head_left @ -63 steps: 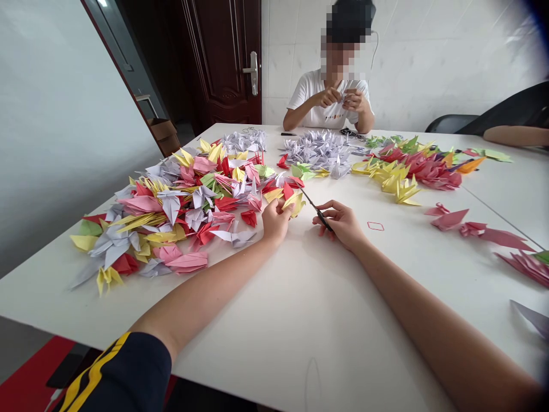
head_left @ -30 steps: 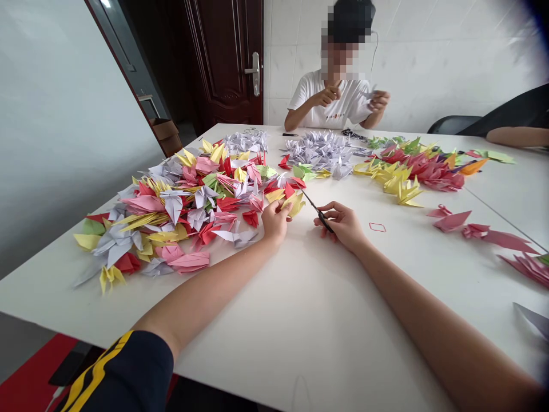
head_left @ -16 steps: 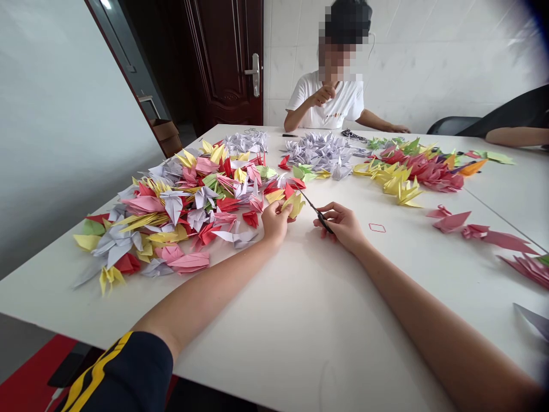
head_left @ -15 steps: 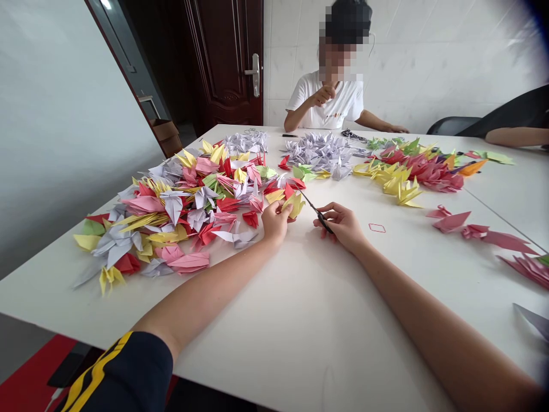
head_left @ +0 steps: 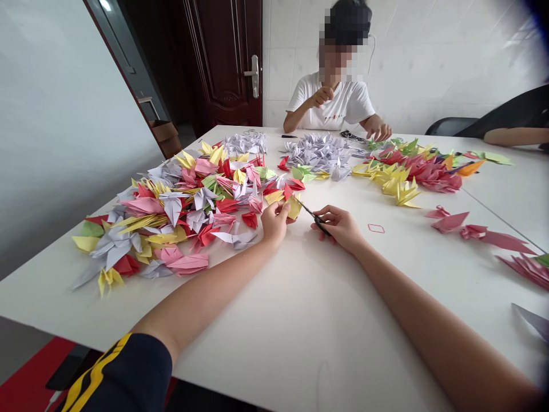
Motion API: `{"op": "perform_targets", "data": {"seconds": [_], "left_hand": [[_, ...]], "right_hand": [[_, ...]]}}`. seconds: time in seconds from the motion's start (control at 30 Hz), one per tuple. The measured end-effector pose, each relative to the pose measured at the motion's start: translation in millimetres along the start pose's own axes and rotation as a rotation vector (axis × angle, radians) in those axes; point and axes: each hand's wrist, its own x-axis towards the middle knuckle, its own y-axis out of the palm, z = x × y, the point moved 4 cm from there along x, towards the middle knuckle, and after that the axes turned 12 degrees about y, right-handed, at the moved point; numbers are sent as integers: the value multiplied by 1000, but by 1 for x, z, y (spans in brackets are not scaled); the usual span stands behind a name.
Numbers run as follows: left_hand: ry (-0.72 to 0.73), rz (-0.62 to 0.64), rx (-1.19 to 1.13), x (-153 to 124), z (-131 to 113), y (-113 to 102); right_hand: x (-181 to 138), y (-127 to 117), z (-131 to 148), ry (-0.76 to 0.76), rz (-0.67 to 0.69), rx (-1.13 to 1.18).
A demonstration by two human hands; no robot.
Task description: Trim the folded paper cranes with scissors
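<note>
Over the middle of the white table (head_left: 257,320), my left hand (head_left: 275,222) pinches a folded yellow paper piece (head_left: 294,207) that looks like an origami crane. To its right, my right hand (head_left: 337,225) grips a pair of black-handled scissors (head_left: 319,221). The blades slant up and left, with their tips at the right edge of the yellow paper. Whether the blades touch the paper I cannot tell. A large heap of folded paper cranes (head_left: 171,203) in red, pink, yellow, green and pale lilac lies beside my left hand.
A pile of pale lilac cranes (head_left: 319,153) lies beyond my hands. Yellow cranes (head_left: 397,186) and pink cranes (head_left: 433,171) are heaped at the far right, with loose pink pieces (head_left: 450,222) nearer. A person in a white shirt (head_left: 330,109) sits opposite; another person's arm (head_left: 514,136) rests at the right.
The scissors have shifted slightly down and left, bringing their tips to the yellow paper, which has turned a little. The person opposite has drawn one hand in toward the green cranes.
</note>
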Motion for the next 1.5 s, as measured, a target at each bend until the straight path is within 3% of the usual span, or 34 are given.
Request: {"op": "perform_targets", "data": {"seconds": [0.13,0.33,0.47,0.7,0.97,1.2,1.37,1.5], "left_hand": [[9,-28,9,1,0,-2],[8,-38,-9,2,-1,-2],[-20,-76,-24,2,-2,-1],[-27,-71,-51,2,0,-1],[-36,-85,-23,2,-1,-1],[-5,-54,-18,3,1,-1],[14,-74,62,4,1,-3],[27,-72,126,4,0,-4]], "right_hand": [[0,0,0,3,7,-13],[1,-8,0,-10,-89,162],[1,-9,0,-31,-36,190],[2,-5,-2,0,-5,79],[-3,-8,2,-72,-144,65],[-2,-5,5,-34,-68,48],[-2,-5,3,-64,-158,-1],[-3,-3,3,-173,-241,-206]]}}
